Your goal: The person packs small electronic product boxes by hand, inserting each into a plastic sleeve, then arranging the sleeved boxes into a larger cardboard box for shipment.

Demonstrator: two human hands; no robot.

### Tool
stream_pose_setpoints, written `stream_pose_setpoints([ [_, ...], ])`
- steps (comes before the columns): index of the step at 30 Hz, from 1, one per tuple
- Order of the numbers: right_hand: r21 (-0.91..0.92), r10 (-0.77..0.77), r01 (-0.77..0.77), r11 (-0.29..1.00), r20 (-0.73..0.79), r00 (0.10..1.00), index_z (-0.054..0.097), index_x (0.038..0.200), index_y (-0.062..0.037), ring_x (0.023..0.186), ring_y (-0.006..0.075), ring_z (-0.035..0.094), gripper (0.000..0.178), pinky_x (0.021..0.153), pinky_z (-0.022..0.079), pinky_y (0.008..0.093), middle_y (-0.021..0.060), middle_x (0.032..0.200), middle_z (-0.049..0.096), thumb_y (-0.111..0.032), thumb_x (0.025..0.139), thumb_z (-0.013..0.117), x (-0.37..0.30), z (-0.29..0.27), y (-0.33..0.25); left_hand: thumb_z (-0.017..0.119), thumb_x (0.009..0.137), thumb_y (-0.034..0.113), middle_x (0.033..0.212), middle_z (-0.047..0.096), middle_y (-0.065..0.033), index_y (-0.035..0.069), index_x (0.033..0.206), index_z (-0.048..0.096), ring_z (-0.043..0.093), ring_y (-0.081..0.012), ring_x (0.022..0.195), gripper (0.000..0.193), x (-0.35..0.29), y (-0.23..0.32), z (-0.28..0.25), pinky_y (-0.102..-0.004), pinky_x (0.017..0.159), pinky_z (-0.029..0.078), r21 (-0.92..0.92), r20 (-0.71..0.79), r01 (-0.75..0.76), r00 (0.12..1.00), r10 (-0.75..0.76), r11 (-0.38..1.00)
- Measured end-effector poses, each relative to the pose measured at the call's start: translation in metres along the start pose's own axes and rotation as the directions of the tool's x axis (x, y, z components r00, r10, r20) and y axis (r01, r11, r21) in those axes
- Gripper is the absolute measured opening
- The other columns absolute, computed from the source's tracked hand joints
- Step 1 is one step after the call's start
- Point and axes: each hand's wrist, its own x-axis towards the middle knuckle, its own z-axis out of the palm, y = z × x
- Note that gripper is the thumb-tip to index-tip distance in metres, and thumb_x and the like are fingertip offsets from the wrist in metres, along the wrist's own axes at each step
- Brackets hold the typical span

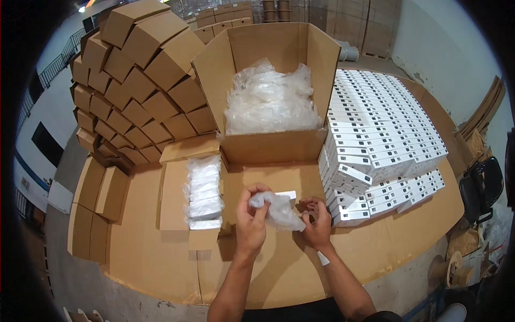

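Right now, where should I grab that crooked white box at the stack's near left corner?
Probably by its jutting near end, coming from the front with your right hand. The crooked white box sits askew, that end poking toward you, while the stack of boxes crowds its far side.

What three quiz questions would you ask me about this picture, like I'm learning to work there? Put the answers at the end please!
1. Pick one: which hand is nearer the big stack of white boxes?
A) the left hand
B) the right hand
C) both are equally near

2. True or false: the left hand is gripping a clear plastic bag.

3. Fill in the colour: the tall pile at the back, on the person's left, is made of ____ boxes.

Key:
1. B
2. True
3. Brown
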Motion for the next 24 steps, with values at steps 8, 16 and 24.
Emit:
stream_pose_setpoints([
  [8,0.19,0.308,-0.396,0.899,0.368,0.877,0.065,0.106,-0.0005,0.08,0.0106,0.067,0.01,0.075,0.055,0.026,0.0056,0.092,0.071,-0.001,0.097,0.059,0.012,-0.03,-0.03,0.05,0.095,-0.004,0.102,0.057,-0.0007,0.003,0.117,0.057,0.053,-0.0079,0.087,0.023,-0.052,-0.062,-0.032,-0.0243,0.078,0.045,0.113,0.017,0.093,0.995,-0.095,0.989],
  [16,0.059,0.136,-0.208,0.976,0.58,0.803,0.067,0.11,-0.0034,0.079,0.0069,0.062,0.024,0.067,0.05,0.0246,0.0021,0.093,0.069,-0.014,0.091,0.077,-0.003,-0.025,-0.062,0.053,0.097,-0.001,0.101,0.059,-0.003,0.002,0.117,0.057,0.055,-0.0103,0.087,0.021,-0.053,-0.072,-0.034,-0.0259,0.076,0.047,0.402,-0.043,0.06,0.998,-0.047,0.914],
  [24,0.124,0.106,-0.191,0.974,0.493,0.864,0.065,0.109,-0.0002,0.083,0.0058,0.06,0.011,0.071,0.05,0.0236,0.0006,0.09,0.066,-0.006,0.1,0.068,-0.005,-0.023,-0.047,0.062,0.104,0.018,0.092,0.059,0.0008,0.001,0.114,0.06,0.053,-0.008,0.082,0.02,-0.045,-0.073,-0.044,-0.0246,0.074,0.046,0.312,-0.122,0.107,0.99,-0.072,0.944],
])
